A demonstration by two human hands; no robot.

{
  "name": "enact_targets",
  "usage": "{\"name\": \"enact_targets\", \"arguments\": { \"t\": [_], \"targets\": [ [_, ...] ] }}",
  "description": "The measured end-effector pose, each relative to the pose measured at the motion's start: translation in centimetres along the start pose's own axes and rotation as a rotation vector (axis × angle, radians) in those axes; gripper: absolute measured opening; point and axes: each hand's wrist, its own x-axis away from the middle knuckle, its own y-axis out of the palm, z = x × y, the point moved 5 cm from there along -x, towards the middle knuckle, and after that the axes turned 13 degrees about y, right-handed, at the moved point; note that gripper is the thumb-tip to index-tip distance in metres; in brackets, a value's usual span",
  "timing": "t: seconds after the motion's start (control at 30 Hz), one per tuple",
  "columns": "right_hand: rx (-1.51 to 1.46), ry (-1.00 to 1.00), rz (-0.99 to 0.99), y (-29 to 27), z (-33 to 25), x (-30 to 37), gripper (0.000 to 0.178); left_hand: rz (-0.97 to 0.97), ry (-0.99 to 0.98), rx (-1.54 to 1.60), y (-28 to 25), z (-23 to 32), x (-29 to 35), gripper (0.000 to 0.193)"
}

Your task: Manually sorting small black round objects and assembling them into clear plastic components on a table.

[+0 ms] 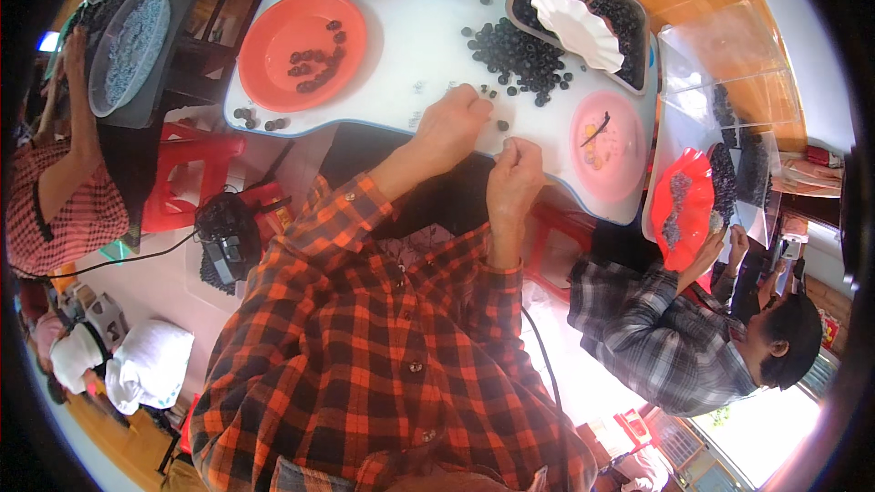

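Pinched fingers beside a dark pile

The left hand (454,130) and the right hand (516,175) of the person meet near the front edge of the white, smooth-topped bench (401,46), close together but apart, probably so that both can work over one small spot. On each hand the fingers are drawn together in a pinch; whether a small thing is held between them, one cannot tell.

The loose pile of small, dark, round pieces (521,56) lies on the bench just beyond the hands, seemingly for easy reach. Some single pieces lie nearer to the fingers.

At the left, the round, orange-red plastic basin (292,25) has several dark pieces inside; its raised rim likely prevents rolling. At the right stands the shallow, round pink dish (622,166), with a thin, dark, stick-like thing (596,130) in it. The white dish with wavy rim (576,25) rests on the dark pieces filling the rectangular tray (646,55).
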Motion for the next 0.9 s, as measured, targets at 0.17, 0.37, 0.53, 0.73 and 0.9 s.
{"name": "enact_targets", "arguments": {
  "t": [0.17,0.37,0.53,0.73,0.9],
  "targets": [
    [-0.038,-0.010,-0.016,0.1,-0.5,0.1,0.010,0.185,-0.517,1.105,-0.9,-1.3,2.3,0.022],
    [-0.085,-0.005,-0.103,0.3,-2.2,0.8,0.012,0.368,-0.706,1.753,-2.4,-0.6,4.2,0.027],
    [-0.254,0.014,-0.223,0.4,-4.0,1.7,0.013,0.429,-0.695,1.829,-2.6,-0.9,5.6,0.027],
    [-0.387,-0.003,-0.341,0.8,-5.8,2.7,0.009,0.495,-0.697,1.893,-2.9,-0.7,6.5,0.027],
    [-0.360,-0.268,-0.303,0.8,-7.0,3.1,0.006,0.534,-0.743,1.863,-3.3,-0.3,7.0,0.026]
  ]
}}
